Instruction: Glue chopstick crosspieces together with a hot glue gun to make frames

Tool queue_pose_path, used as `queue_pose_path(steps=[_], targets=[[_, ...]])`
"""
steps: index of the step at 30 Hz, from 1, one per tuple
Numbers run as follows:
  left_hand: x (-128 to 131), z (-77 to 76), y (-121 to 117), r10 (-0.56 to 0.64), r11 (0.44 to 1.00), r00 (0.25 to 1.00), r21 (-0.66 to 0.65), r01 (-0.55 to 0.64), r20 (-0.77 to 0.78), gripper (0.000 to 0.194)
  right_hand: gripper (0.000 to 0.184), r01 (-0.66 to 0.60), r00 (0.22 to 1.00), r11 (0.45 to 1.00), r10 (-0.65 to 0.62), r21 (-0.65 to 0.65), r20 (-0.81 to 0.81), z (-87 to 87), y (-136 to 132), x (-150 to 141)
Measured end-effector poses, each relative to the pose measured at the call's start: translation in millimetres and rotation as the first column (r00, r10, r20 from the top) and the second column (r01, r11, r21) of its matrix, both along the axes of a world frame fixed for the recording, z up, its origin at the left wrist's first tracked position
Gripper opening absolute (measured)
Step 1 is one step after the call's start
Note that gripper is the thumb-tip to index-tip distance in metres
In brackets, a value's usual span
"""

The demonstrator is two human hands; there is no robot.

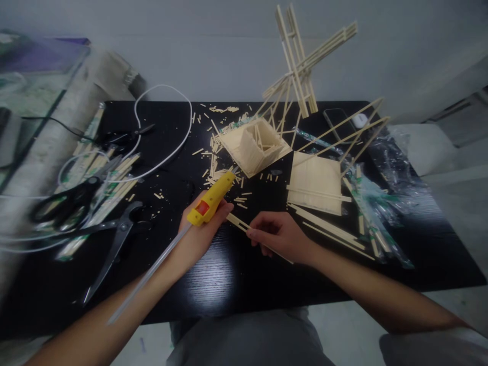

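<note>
My left hand (204, 223) is closed around a yellow hot glue gun (213, 198) with a red switch, its nozzle pointing away from me. A long clear glue stick (152, 272) sticks out of the gun's rear, over my left forearm. Between my hands runs a narrow piece of joined wooden sticks (238, 222); its left end meets my left fingers. My right hand (280, 235) pinches this piece between thumb and fingers. Just beyond the nozzle stands a wooden stick model (263, 145), a box on a square base with crossed blades above.
Pliers (122, 229), black-handled scissors (66, 203) and bundled sticks (114, 195) lie left, among a white cable (190, 114). Stick offcuts (213, 162) are scattered mid-table. To the right are a square stick panel (314, 180), loose sticks (331, 229), plastic wrappers (375, 203) and a phone (335, 122).
</note>
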State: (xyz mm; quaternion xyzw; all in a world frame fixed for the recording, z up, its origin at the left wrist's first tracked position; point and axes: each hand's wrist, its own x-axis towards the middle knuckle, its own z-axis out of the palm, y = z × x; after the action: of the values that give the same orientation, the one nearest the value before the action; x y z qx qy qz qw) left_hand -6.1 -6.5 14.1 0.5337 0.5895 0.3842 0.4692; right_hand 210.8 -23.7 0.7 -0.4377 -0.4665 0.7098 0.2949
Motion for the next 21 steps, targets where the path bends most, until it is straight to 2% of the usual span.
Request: queue_pose_path(steps=[13,21], targets=[[-0.7,-0.2,4.0,-0.021,1.0,0.999,-0.014,0.022,0.048,0.03,0.036,-0.003,1.0,1.0,0.003,-0.006,-0.027,0.9,-0.8,0.9],[2.5,-2.5,-3.8,0.024,1.0,1.0,0.014,-0.024,0.011,0.027,0.035,-0.046,0.998,0.999,0.045,-0.022,-0.033,-3.7,-4.2,-0.4]])
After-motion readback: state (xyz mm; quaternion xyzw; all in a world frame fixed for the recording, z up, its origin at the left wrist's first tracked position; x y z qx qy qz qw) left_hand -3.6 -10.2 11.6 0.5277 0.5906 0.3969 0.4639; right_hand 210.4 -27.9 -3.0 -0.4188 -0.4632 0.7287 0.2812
